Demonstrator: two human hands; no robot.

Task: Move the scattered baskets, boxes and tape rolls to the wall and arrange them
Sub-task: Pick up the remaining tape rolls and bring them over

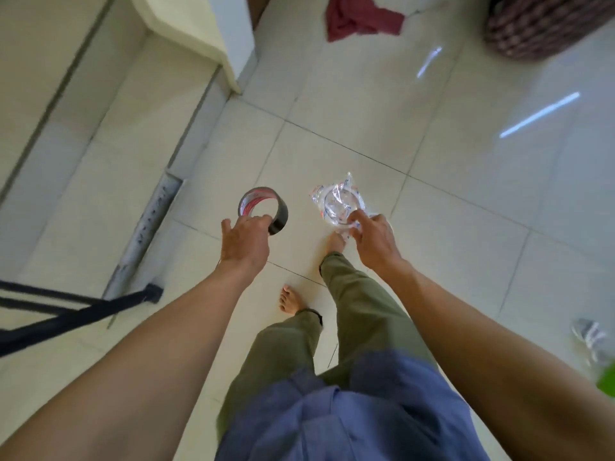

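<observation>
1. Left hand (244, 242): back upward, reaching forward at centre; fingers and thumb curled round the near rim of the black tape roll (279, 222), gripping it.
2. Black tape roll: held on edge in the air above the tiled floor (466, 201); hollow core turned toward the camera, red-and-white print on the inner wall; just left of the wrapped roll and apart from it.
3. Right hand (372, 239): back upward, right of centre; fingertips pinching the near edge of the wrapped tape roll (337, 201), forefinger laid across the wrapper.
4. Wrapped tape roll: pale ring inside a clear, crinkled plastic wrapper with red print; held above the floor, about level with the black roll.
5. Woven basket (545, 24): dark brown weave, far right corner, standing on the floor, well apart from both hands; cut off by the frame.
6. Red cloth (361, 16): crumpled on the floor at the far edge, left of the basket.
7. White block (213, 34): far left, corner meeting the floor; wall or furniture, cannot tell which.
8. Grey strip (146, 234): long and narrow, lying on the floor at left.
9. Black bars (73, 311): near left, blurred, converging; kind unclear.
10. Shoe (589, 334): grey and white, on the floor at the near right edge; bright green thing (607, 382) just nearer, cut by the frame.
11. Person's bare foot (291, 302), olive trousers (359, 311), blue shirt (366, 410): below the hands, near centre.
</observation>
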